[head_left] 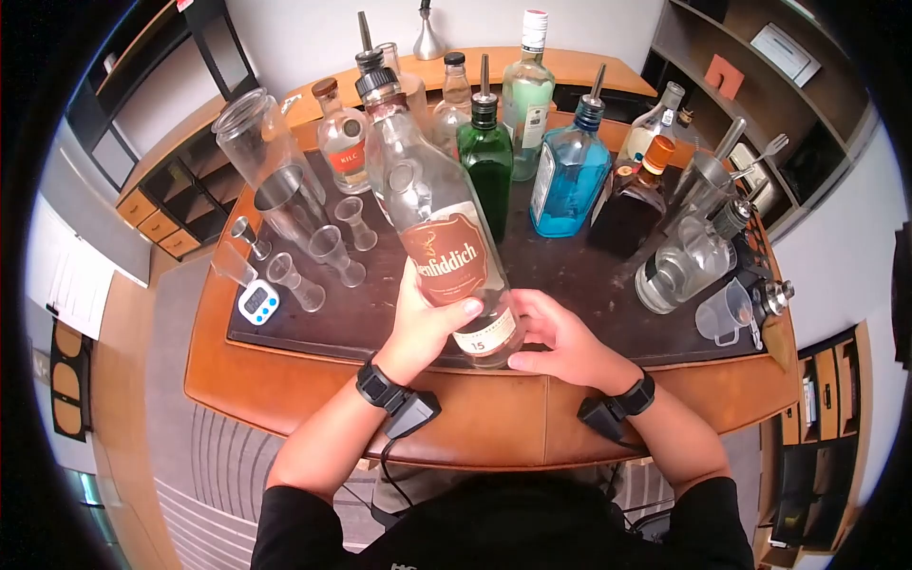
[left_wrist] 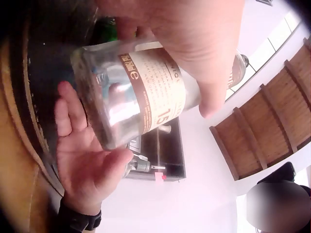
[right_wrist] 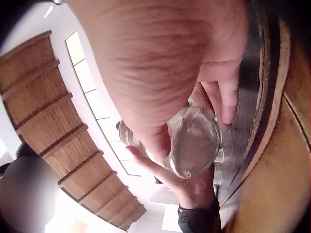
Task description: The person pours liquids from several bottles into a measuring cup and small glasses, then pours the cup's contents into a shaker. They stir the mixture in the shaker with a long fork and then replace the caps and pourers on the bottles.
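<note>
Steer clear of the 3 hourglass glasses [head_left: 334,256] at left. Grip firmly with the left hand [head_left: 421,321], curled round the labelled bottle [head_left: 448,249], balancing it tilted above the dark mat [head_left: 366,312]. Support the base [head_left: 494,360] lightly with the right hand [head_left: 575,347], open just beside it, perhaps touching.

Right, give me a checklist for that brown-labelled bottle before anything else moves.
1. Left grip on the brown-labelled bottle: ok, thumb across its front.
2. Right grip closed round the base: not ok, it is open beside it; contact cannot be told.
3. Dark cap on the neck: ok, in place.
4. Bottle upright: not ok, tilted, with the neck leaning away from the person.
5. Bare spot on the dark mat in front of the blue bottle: ok.
6. Liquid inside: cannot tell through the glass and label.
</note>
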Demonstrator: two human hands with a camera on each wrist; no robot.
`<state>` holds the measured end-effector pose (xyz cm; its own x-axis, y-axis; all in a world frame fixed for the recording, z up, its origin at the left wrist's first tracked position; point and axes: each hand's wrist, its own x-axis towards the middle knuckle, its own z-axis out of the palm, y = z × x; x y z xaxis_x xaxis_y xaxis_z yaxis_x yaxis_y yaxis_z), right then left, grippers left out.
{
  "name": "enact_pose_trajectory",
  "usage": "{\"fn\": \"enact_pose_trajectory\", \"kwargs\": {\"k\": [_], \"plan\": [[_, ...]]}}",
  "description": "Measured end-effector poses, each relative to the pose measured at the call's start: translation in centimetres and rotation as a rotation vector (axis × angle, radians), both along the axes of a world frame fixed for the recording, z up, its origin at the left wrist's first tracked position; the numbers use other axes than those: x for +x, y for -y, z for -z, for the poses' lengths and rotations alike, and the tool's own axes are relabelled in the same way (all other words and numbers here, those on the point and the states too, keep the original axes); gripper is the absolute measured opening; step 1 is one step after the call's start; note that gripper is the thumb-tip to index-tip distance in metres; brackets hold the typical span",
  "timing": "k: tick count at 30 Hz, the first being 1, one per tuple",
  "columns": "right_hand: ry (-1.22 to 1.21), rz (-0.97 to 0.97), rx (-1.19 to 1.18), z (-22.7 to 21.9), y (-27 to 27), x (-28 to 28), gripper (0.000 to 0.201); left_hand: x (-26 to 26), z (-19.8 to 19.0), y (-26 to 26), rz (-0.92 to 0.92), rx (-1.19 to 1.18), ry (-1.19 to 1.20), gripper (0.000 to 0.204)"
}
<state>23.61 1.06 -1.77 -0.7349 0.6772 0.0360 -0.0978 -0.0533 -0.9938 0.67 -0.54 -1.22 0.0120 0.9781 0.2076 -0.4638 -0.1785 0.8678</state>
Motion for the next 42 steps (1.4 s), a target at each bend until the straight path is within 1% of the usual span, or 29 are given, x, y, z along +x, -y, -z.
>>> {"fn": "enact_pose_trajectory", "kwargs": {"k": [1, 5, 7, 8, 10, 13, 16, 19, 26, 29, 34, 35, 37, 39, 42], "plan": [[-0.009, 0.006, 0.048, 0.2, 0.2, -0.2, 0.077, 0.2, -0.2, 0.1, -0.022, 0.018, -0.001, 0.081], [-0.009, -0.005, 0.024, 0.2, 0.7, -0.6, 0.081, 0.4, -0.4, 0.4, -0.027, 0.032, -0.02, 0.081], [-0.084, -0.048, -0.09, 0.1, 0.7, -0.8, 0.08, 0.3, -0.1, 0.3, 0.029, 0.03, 0.004, 0.082], [-0.082, -0.051, -0.086, 0.3, 0.7, -0.9, 0.08, 0.3, -0.2, 0.3, 0.026, 0.034, 0.006, 0.082], [-0.109, -0.121, -0.192, 0.8, 0.6, -0.8, 0.078, 0.3, -0.3, 0.3, 0.058, 0.04, 0.024, 0.083], [-0.1, -0.112, -0.155, 0.8, 0.8, -0.9, 0.076, 0.5, -0.5, 0.5, 0.024, 0.042, 0.001, 0.081], [-0.103, -0.101, -0.146, 0.7, 1.1, -1.0, 0.075, 0.2, 0.2, 0.2, 0.025, 0.05, -0.033, 0.078], [-0.073, -0.093, -0.127, 0.8, 1.4, -1.1, 0.073, 0.4, 0.5, 0.0, 0.048, 0.048, 0.04, 0.077], [-0.037, -0.077, -0.076, 0.3, 1.6, -0.9, 0.072, 0.5, 0.5, 0.1, 0.057, 0.089, 0.051, 0.076], [-0.023, -0.077, -0.094, 0.1, 1.7, -1.0, 0.072, 0.5, 0.6, 0.1, 0.043, 0.096, 0.067, 0.076], [-0.048, -0.061, -0.096, 0.1, 2.1, -1.1, 0.074, 0.2, 0.7, 0.1, 0.088, 0.079, 0.059, 0.079], [-0.05, -0.064, -0.086, 0.1, 2.0, -1.1, 0.074, 0.3, 0.6, 0.1, 0.087, 0.088, 0.057, 0.079], [-0.064, -0.096, -0.147, 0.4, 2.0, -1.1, 0.075, 0.5, 0.5, 0.4, 0.077, 0.081, 0.075, 0.082], [-0.072, -0.113, -0.14, 0.5, 2.0, -1.1, 0.076, 0.5, 0.5, 0.5, 0.078, 0.08, 0.085, 0.084], [-0.092, -0.108, -0.142, 0.6, 2.3, -1.2, 0.079, 0.5, 0.7, 0.5, 0.115, 0.085, 0.103, 0.084]]}}
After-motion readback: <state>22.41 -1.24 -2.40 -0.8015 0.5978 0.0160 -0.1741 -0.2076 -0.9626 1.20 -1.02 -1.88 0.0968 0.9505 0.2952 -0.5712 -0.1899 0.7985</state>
